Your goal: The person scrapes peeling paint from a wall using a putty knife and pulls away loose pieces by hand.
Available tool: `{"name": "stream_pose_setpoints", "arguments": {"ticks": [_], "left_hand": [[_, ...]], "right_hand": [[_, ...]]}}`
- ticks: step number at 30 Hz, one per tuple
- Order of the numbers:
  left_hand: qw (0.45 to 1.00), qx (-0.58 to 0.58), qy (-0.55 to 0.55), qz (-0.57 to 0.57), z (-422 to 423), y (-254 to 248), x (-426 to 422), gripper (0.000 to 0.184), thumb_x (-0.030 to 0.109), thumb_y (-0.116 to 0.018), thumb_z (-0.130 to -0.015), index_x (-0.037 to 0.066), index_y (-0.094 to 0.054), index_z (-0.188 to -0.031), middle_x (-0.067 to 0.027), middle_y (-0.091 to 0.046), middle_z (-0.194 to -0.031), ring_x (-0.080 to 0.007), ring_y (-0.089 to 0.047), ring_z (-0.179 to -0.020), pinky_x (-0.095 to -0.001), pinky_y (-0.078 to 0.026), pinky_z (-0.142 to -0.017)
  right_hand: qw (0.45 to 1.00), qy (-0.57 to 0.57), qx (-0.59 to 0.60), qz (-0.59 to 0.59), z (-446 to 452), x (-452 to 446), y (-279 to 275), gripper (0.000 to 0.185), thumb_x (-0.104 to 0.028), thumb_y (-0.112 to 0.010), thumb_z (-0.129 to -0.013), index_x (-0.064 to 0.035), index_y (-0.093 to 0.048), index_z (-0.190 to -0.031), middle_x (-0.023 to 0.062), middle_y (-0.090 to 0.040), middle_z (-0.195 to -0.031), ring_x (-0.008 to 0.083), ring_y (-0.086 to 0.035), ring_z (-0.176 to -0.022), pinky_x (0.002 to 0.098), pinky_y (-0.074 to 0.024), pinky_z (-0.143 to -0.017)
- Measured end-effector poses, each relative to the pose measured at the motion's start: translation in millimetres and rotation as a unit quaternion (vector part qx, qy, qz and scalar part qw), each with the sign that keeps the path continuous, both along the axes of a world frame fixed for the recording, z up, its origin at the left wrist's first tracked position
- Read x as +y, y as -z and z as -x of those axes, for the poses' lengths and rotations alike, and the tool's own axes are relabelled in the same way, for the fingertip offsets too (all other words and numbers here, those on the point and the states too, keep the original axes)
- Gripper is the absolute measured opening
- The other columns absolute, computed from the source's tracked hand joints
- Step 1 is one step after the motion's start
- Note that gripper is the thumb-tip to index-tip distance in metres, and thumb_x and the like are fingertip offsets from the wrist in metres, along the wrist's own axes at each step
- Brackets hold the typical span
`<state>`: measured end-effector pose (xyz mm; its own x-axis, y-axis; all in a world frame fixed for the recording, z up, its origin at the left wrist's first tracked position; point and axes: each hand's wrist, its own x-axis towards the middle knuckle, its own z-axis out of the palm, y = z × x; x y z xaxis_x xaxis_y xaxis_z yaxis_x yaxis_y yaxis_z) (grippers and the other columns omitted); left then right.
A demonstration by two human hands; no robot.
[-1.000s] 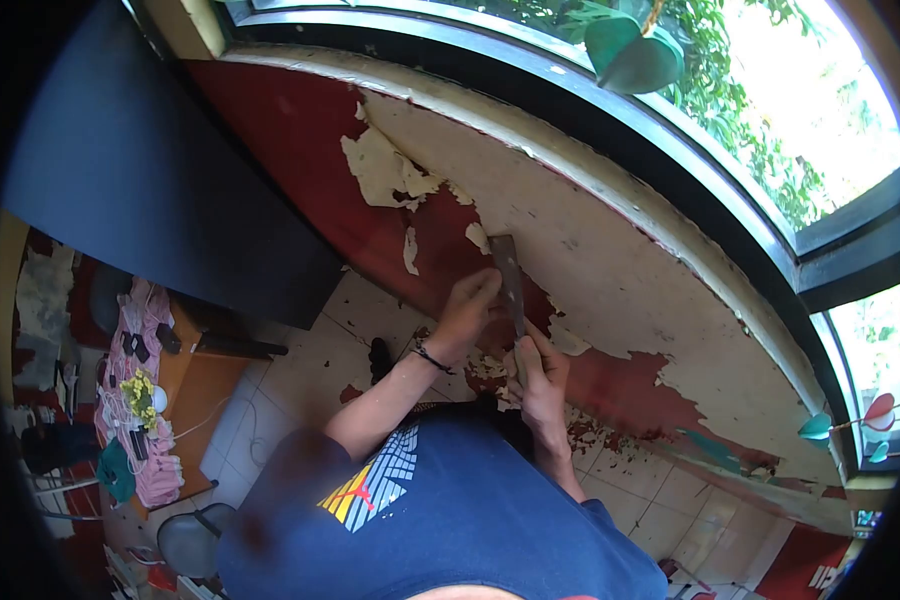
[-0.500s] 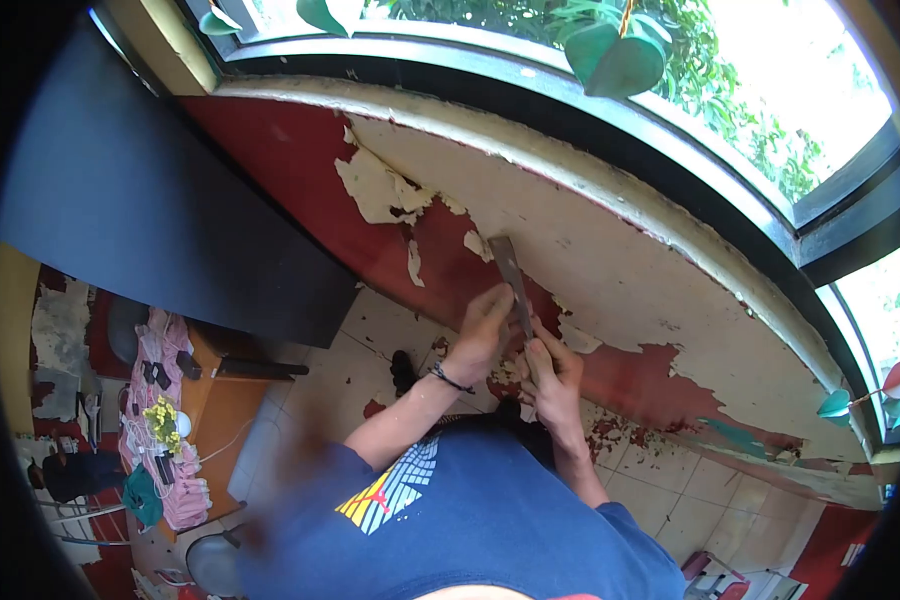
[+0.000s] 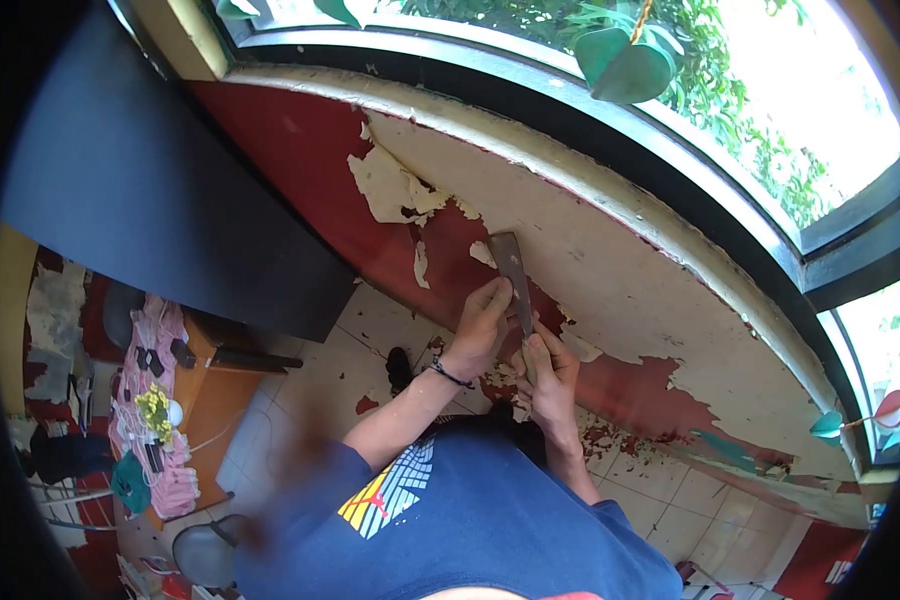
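My right hand is wrapped round the handle of a scraper with a long, flat metal blade. My left hand, with a dark bracelet at its wrist, has its fingers closed on the side of the blade. The blade's wide end meets the wall at the border between pale coating and bare red paint. Just left of that end a small pale flake clings to the red. Farther left a large loose piece of peeling paint curls from the wall.
Above the wall runs a window ledge, with green heart-shaped ornaments hanging by the glass. A dark panel stands at left. Below it is a wooden desk with a pink cloth. Paint chips litter the tiled floor.
The view has shifted slightly. Both hands keep their hold on the scraper, whose blade stays at nearly the same place on the wall.
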<state>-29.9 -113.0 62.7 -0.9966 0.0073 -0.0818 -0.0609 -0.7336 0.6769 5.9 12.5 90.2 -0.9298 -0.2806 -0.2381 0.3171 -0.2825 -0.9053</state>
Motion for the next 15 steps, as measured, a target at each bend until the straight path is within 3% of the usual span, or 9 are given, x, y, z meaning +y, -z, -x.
{"name": "stream_pose_setpoints", "arguments": {"ticks": [5, 8, 15], "left_hand": [[0.998, -0.033, 0.020, 0.047, -7.6, -4.2, -1.6, 0.026, 0.031, -0.047, -0.097, 0.006, -0.055, -0.095, -0.0006, -0.056, -0.087, -0.0128, -0.057, -0.083, -0.0322, -0.048, -0.079], [0.998, -0.018, 0.003, 0.055, -2.5, -3.7, -5.8, 0.021, 0.026, -0.044, -0.098, 0.007, -0.052, -0.095, -0.0034, -0.053, -0.088, -0.0170, -0.056, -0.085, -0.0339, -0.047, -0.078], [0.996, -0.025, 0.022, 0.081, -4.1, -9.5, -12.2, 0.022, 0.025, -0.046, -0.097, 0.005, -0.054, -0.097, -0.0035, -0.055, -0.088, -0.0167, -0.057, -0.086, -0.0337, -0.047, -0.077]], "right_hand": [[1.000, -0.003, -0.001, -0.002, -10.1, 1.8, 6.2, 0.040, -0.024, -0.046, -0.098, -0.0087, -0.045, -0.134, 0.0003, -0.045, -0.064, 0.0028, -0.031, -0.042, 0.0174, -0.0252, -0.036], [1.000, -0.005, -0.012, -0.005, -5.5, -7.7, 0.4, 0.040, -0.025, -0.044, -0.098, -0.0084, -0.044, -0.135, 0.0005, -0.045, -0.064, 0.0029, -0.031, -0.042, 0.0172, -0.0254, -0.036], [1.000, 0.001, -0.008, 0.000, -13.4, -9.0, -2.9, 0.041, -0.027, -0.044, -0.098, -0.0084, -0.043, -0.135, 0.0010, -0.044, -0.064, 0.0037, -0.031, -0.041, 0.0178, -0.0237, -0.036]]}}
